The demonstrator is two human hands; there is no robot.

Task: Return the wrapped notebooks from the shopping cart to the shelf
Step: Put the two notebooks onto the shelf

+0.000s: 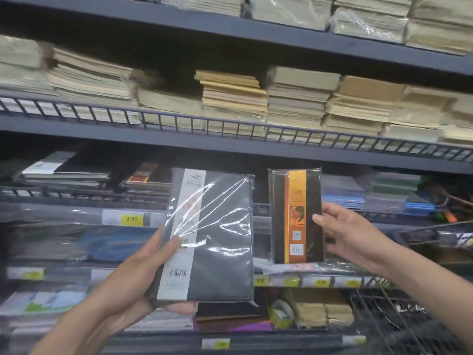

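Left hand: The left hand point(139, 274) gripped the lower left corner of the large notebook point(217, 239). Its thumb lay across the front and its fingers curled under the bottom edge.
Right hand: The right hand point(345, 233) pinched the right edge of the small notebook point(297, 216), with the thumb on the front cover and the fingers behind.
Large notebook: It had a grey cover with a white band down its left part and a barcode near the bottom. It was sealed in clear, glaring wrap and held upright in the air in front of the shelf point(230, 147).
Small notebook: It was black with an orange band down the middle, also wrapped. It was held upright just to the right of the large one, with a narrow gap between them.
Where they were: Both notebooks were in the hands, neither on a shelf board nor in the shopping cart point(378, 311).
Shopping cart: Its wire basket showed at the lower right, below the right forearm.
Shelf: It was dark metal with several tiers and a low wire rail point(179, 123) along the front edge.
Upper tiers: Stacks of tan paper pads point(235, 98) stood side by side, some in plastic.
Tier behind the hands: Flat piles of dark and blue notebooks point(343, 196) lay there.
Labels: Yellow price tags ran along the edges, and one point(131, 218) read 2.00.
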